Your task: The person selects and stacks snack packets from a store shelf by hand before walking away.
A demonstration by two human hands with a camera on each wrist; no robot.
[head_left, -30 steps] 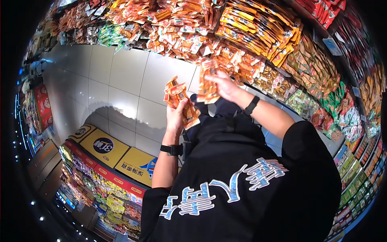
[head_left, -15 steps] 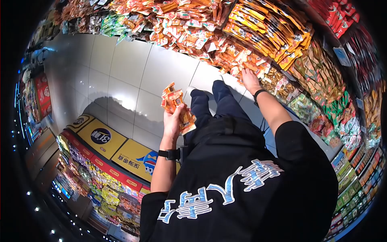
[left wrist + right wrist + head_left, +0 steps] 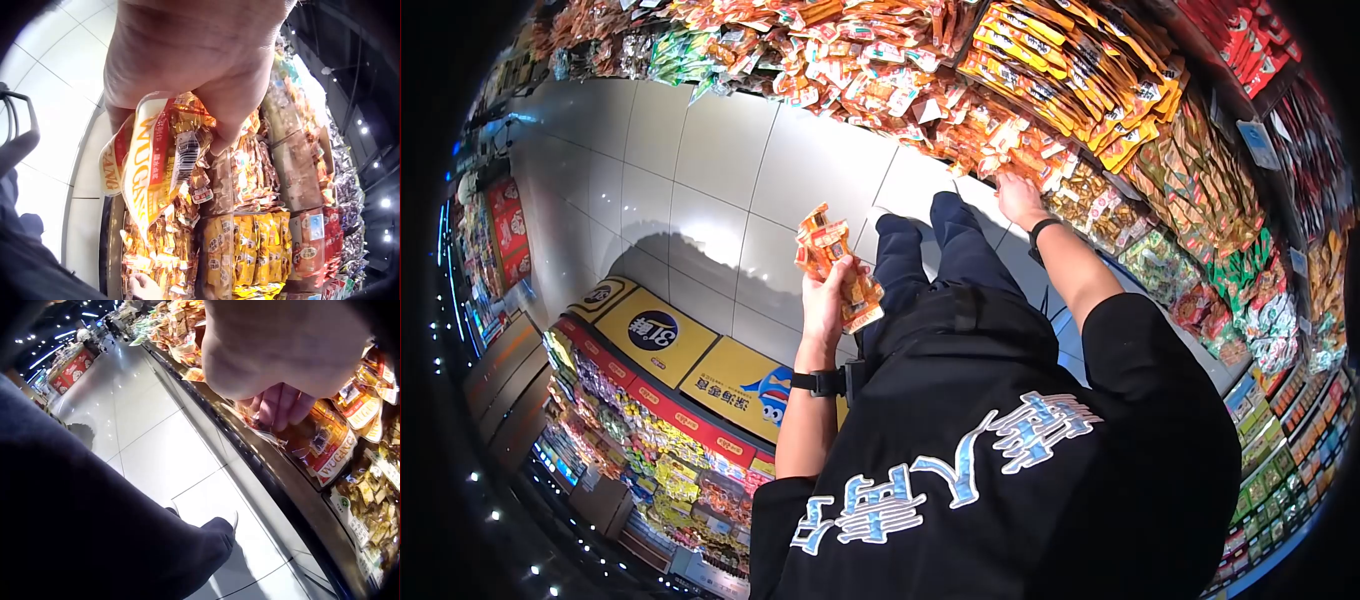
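The head camera is looking down past the shirt (image 3: pixel 1140 480), framing the left hand (image 3: pixel 824 300), right hand (image 3: pixel 1020 200) and orange packets (image 3: pixel 978 145) from farthest off. The left-wrist camera is viewing things sideways, the left hand close at its top. The right-wrist camera is facing down along the floor (image 3: pixel 150 431), near the right hand. Both wrist views are sharing the right hand, the left's from farther away.

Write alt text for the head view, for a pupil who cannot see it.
A person among shop displays holds orange packets in the left hand above a tiled floor, the right hand at the edge of a heap of similar packets. Yellow packets lie beside the heap.
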